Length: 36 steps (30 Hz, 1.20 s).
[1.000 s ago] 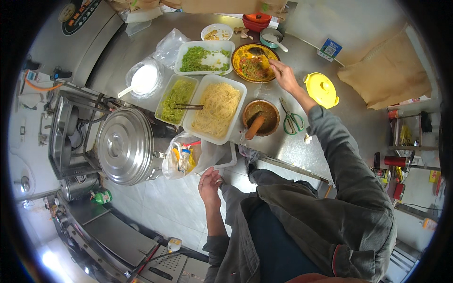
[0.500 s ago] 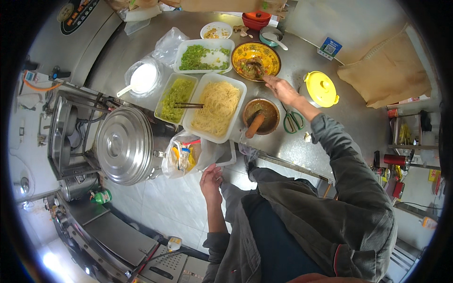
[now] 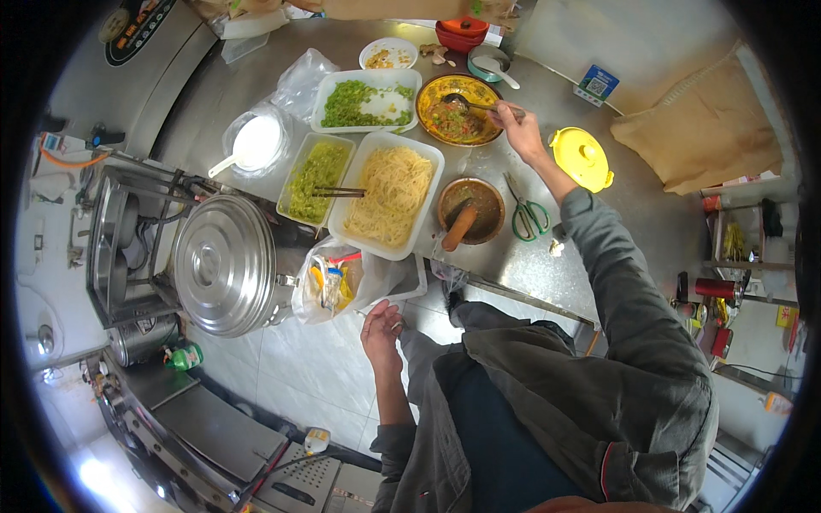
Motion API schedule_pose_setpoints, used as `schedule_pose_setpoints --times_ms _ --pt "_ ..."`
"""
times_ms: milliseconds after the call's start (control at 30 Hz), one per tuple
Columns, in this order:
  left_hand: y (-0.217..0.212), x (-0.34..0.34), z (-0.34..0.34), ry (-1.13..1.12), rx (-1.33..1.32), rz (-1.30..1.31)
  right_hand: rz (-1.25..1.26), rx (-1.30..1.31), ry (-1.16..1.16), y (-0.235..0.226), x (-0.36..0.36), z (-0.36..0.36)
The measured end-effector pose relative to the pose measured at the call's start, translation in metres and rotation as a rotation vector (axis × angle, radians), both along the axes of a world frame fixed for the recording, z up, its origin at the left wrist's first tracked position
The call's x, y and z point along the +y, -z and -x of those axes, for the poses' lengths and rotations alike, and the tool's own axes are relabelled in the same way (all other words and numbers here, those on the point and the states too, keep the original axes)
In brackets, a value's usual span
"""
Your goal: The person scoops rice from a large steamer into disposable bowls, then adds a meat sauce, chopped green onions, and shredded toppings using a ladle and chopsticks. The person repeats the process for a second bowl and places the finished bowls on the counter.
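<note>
My right hand [image 3: 520, 128] is closed round the handle of a metal spoon [image 3: 479, 106]. The spoon's bowl end is over a yellow patterned bowl [image 3: 427, 121], which holds a reddish-green chopped mixture [image 3: 457, 125]. Low over the floor, beside a white plastic bag [image 3: 310, 301], hangs my left hand [image 3: 381, 332], its fingers loosely bent and apart, with nothing seen in it. A brown mortar [image 3: 489, 190] with a wooden-handled pestle [image 3: 462, 226] stands nearer me than the yellow bowl. Green-handled scissors [image 3: 528, 219] lie to its right.
Left of the bowls are tubs of noodles [image 3: 389, 201], chopped green vegetable [image 3: 315, 181] and scallions [image 3: 355, 104]. Chopsticks [image 3: 339, 192] bridge two tubs. A yellow lidded pot [image 3: 581, 160] stands right, a large steel pot [image 3: 224, 265] left. The steel counter's edge [image 3: 530, 299] runs before me.
My right hand has drawn up and to the right, tilting the spoon flatter so that more of it shows. The mixture looks more spread out. My left hand has hardly moved.
</note>
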<state>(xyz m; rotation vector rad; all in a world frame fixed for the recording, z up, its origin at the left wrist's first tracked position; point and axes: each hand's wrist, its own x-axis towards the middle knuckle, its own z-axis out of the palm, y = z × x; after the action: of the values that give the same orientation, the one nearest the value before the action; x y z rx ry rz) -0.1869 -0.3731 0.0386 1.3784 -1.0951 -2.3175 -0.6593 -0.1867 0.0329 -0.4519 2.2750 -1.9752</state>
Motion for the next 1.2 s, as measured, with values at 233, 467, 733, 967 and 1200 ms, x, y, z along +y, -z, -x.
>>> schedule_pose_setpoints --times_ms 233,467,733,967,1200 --pt "0.002 0.0 -0.003 -0.027 0.003 -0.017 -0.523 0.498 -0.287 -0.069 0.024 -0.055" --pt "-0.002 0.0 0.003 0.002 -0.015 0.003 -0.557 0.63 -0.336 -0.028 0.006 -0.049" --pt "0.003 0.004 -0.004 0.001 0.015 0.006 -0.481 0.503 -0.07 -0.03 -0.012 -0.01" --pt "-0.003 0.009 0.0 -0.009 -0.011 0.028 -0.493 0.467 -0.361 -0.041 0.014 -0.008" --pt "-0.007 0.014 -0.001 0.009 -0.012 0.03 -0.715 0.574 -0.452 -0.053 0.043 -0.053"
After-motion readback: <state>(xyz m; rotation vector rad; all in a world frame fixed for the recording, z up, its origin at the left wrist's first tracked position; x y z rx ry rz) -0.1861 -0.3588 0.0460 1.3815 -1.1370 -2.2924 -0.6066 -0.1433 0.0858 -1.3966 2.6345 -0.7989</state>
